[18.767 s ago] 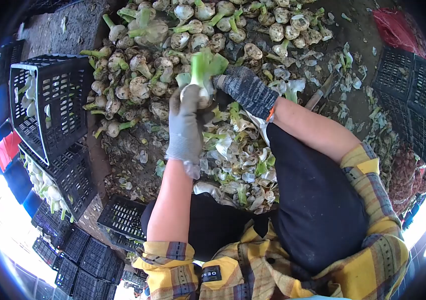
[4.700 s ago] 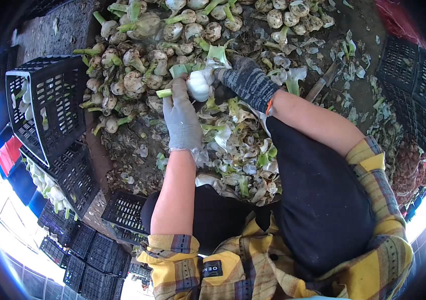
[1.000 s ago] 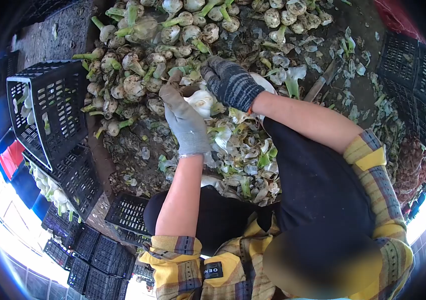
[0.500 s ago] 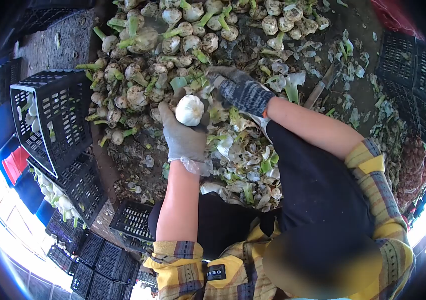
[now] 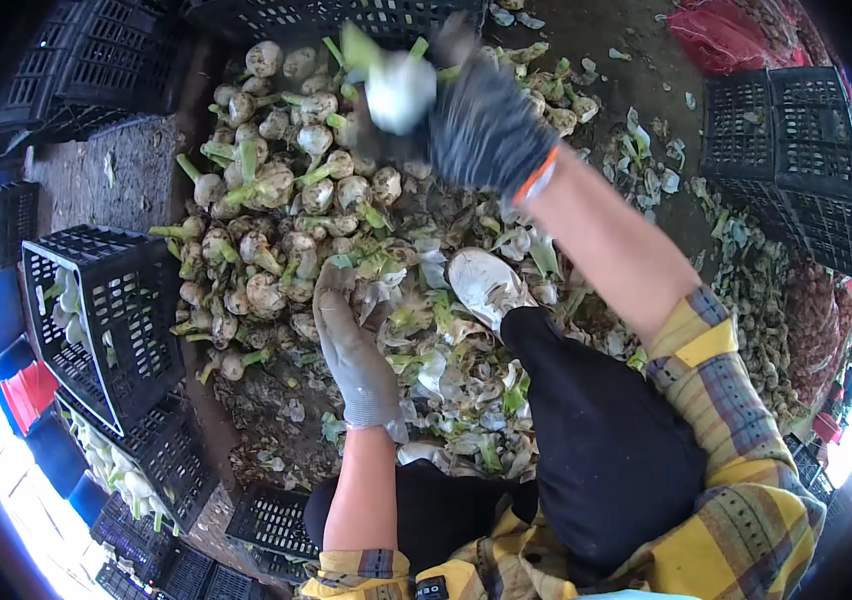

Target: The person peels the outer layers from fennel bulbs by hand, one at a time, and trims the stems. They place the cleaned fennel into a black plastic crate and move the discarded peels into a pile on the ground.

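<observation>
My right hand (image 5: 494, 125), in a dark striped knit glove and smeared by motion, is stretched out at the top of the view. It holds a white garlic bulb (image 5: 401, 92) with a green stem, blurred too. Lower down, my left hand (image 5: 348, 345), in a pale grey glove, is half curled with thumb and fingers apart and no bulb in it. Loose papery skins lie by its fingertips. Beside it spreads a heap of unpeeled, soil-stained garlic bulbs (image 5: 264, 190) with cut green stems.
Black crates stand at the left (image 5: 131, 320), along the top (image 5: 336, 18) and at the right (image 5: 786, 150). Peeled skins and leaves (image 5: 446, 370) litter the ground around my white shoe (image 5: 486, 285). Red mesh sacks (image 5: 736, 35) lie at the upper right.
The garlic bulb has passed from my left hand to my right, which has swung up and away with it. My left hand is lower in view. The camera view has shifted.
</observation>
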A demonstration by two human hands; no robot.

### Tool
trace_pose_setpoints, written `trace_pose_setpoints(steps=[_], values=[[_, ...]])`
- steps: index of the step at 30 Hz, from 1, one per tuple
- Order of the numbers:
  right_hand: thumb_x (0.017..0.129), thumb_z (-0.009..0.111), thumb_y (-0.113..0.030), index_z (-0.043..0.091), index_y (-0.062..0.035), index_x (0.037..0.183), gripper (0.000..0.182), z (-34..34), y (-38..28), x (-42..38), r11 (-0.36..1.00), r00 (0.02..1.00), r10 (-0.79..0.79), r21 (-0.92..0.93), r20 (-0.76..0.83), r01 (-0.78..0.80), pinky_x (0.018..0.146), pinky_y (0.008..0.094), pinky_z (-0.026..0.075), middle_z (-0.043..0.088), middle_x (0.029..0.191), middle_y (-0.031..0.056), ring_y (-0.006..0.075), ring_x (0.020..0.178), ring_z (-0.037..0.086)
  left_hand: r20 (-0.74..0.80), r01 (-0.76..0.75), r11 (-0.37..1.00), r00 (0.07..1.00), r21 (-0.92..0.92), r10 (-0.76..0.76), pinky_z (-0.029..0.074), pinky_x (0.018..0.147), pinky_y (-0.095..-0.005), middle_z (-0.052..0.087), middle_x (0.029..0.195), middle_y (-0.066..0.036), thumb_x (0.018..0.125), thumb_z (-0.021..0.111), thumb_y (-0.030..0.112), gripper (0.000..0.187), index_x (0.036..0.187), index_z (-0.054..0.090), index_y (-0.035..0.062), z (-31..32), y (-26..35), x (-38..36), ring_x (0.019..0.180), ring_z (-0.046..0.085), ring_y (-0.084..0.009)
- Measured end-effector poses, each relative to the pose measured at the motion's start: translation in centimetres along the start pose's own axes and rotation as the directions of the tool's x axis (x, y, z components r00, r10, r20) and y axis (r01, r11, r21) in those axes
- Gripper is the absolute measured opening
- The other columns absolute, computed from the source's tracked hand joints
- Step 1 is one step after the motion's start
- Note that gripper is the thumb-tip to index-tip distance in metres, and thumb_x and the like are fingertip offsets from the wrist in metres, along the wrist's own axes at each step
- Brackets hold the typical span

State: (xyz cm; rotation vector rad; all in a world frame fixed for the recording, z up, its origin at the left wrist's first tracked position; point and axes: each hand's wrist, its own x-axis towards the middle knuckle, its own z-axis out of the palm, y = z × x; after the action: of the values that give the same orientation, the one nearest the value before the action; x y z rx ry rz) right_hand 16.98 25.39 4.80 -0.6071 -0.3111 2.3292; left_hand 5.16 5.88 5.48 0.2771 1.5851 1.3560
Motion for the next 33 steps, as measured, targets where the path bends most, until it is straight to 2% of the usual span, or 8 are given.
trace_pose_setpoints(steps=[4, 7, 11, 21, 22, 25, 29, 33], values=[[0.081, 0.058, -0.047, 0.056, 0.0013, 0.105, 0.054, 0.5, -5.5, 1.4, 0.971, 0.959, -0.240, 0.012, 0.153, 0.241, 0.074, 0.0536, 0.049, 0.060, 0.096, 0.0196, 0.0326, 0.082, 0.060, -0.019, 0.024, 0.998, 1.000, -0.055, -0.025, 0.042, 0.088, -0.0347, 0.046, 0.124, -0.007, 0.093, 0.038, 0.042, 0.051, 0.131, 0.037, 0.0076, -0.3, -0.1, 0.2, 0.109, 0.047, -0.0174], [0.083, 0.051, -0.047, 0.035, -0.0067, 0.130, 0.065, -4.2, -4.9, 0.6, 0.055, 0.814, -0.580, -0.998, -0.017, 0.018, 0.093, 0.0407, 0.041, 0.055, 0.112, 0.0204, 0.0328, 0.101, 0.054, -0.043, 0.059, 0.997, 0.997, -0.059, -0.061, 0.042, 0.086, -0.0326, 0.047, 0.124, -0.005, 0.093, 0.038, 0.037, 0.047, 0.130, 0.039, 0.0082, -0.1, 0.3, 0.4, 0.107, 0.048, -0.0160], [0.076, 0.060, -0.044, 0.030, -0.0084, 0.135, 0.075, -14.6, -3.9, -0.3, -0.532, 0.695, -0.719, -0.620, -0.029, -0.576, 0.103, 0.0415, 0.028, 0.045, 0.127, 0.0201, 0.0308, 0.122, 0.040, -0.009, 0.098, 0.995, 0.995, 0.036, -0.098, 0.043, 0.083, -0.0321, 0.050, 0.118, -0.005, 0.093, 0.041, 0.036, 0.045, 0.127, 0.042, 0.0069, -0.3, -1.1, 0.6, 0.101, 0.051, -0.0156], [0.068, 0.072, -0.019, 0.042, -0.0066, 0.126, 0.067, -9.7, 1.4, -2.0, -0.346, 0.824, -0.535, -0.938, 0.185, -0.014, 0.090, 0.0330, 0.043, 0.053, 0.116, 0.0146, 0.0246, 0.104, 0.052, 0.034, 0.015, 0.984, 0.999, 0.179, -0.021, 0.042, 0.084, -0.0286, 0.052, 0.115, -0.007, 0.088, 0.053, 0.035, 0.051, 0.126, 0.041, 0.0027, -1.0, -4.1, 1.6, 0.103, 0.049, -0.0146], [0.069, 0.071, -0.018, 0.042, -0.0065, 0.127, 0.066, -10.5, 3.6, -1.4, 0.417, 0.943, -0.332, -0.901, -0.030, 0.118, 0.081, 0.0344, 0.048, 0.056, 0.108, 0.0138, 0.0220, 0.097, 0.054, 0.027, 0.007, 0.983, 1.000, 0.185, -0.012, 0.042, 0.083, -0.0279, 0.051, 0.115, -0.006, 0.088, 0.053, 0.037, 0.052, 0.127, 0.041, 0.0036, -0.8, -4.0, 1.7, 0.103, 0.049, -0.0145], [0.069, 0.067, -0.014, 0.036, -0.0089, 0.131, 0.070, -3.7, 6.5, -4.0, -0.448, 0.897, -0.155, -0.838, 0.415, 0.310, 0.077, 0.0372, 0.049, 0.057, 0.101, 0.0150, 0.0287, 0.091, 0.054, 0.047, -0.008, 0.986, 0.999, 0.168, 0.000, 0.041, 0.081, -0.0260, 0.047, 0.120, -0.005, 0.087, 0.048, 0.048, 0.061, 0.131, 0.036, 0.0077, -0.2, -2.6, 1.3, 0.104, 0.046, -0.0138], [0.069, 0.067, -0.015, 0.033, -0.0073, 0.134, 0.074, -2.5, 10.5, -4.9, -0.542, 0.743, 0.026, -0.615, 0.669, 0.573, 0.082, 0.0369, 0.046, 0.060, 0.099, 0.0141, 0.0313, 0.088, 0.057, -0.003, 0.160, 0.984, 0.987, -0.077, -0.160, 0.045, 0.081, -0.0301, 0.051, 0.117, -0.005, 0.088, 0.042, 0.052, 0.058, 0.127, 0.040, 0.0093, -0.2, -1.8, 1.4, 0.101, 0.052, -0.0175], [0.067, 0.067, -0.013, 0.026, -0.0081, 0.138, 0.082, -1.5, 10.6, -6.3, -0.096, 0.796, -0.020, -0.794, 0.605, 0.600, 0.090, 0.0383, 0.044, 0.052, 0.117, 0.0193, 0.0328, 0.104, 0.053, -0.022, 0.307, 0.930, 0.948, -0.200, -0.318, 0.045, 0.084, -0.0305, 0.056, 0.110, -0.005, 0.090, 0.043, 0.044, 0.046, 0.120, 0.046, 0.0094, -1.6, -2.4, 2.2, 0.097, 0.056, -0.0169]])
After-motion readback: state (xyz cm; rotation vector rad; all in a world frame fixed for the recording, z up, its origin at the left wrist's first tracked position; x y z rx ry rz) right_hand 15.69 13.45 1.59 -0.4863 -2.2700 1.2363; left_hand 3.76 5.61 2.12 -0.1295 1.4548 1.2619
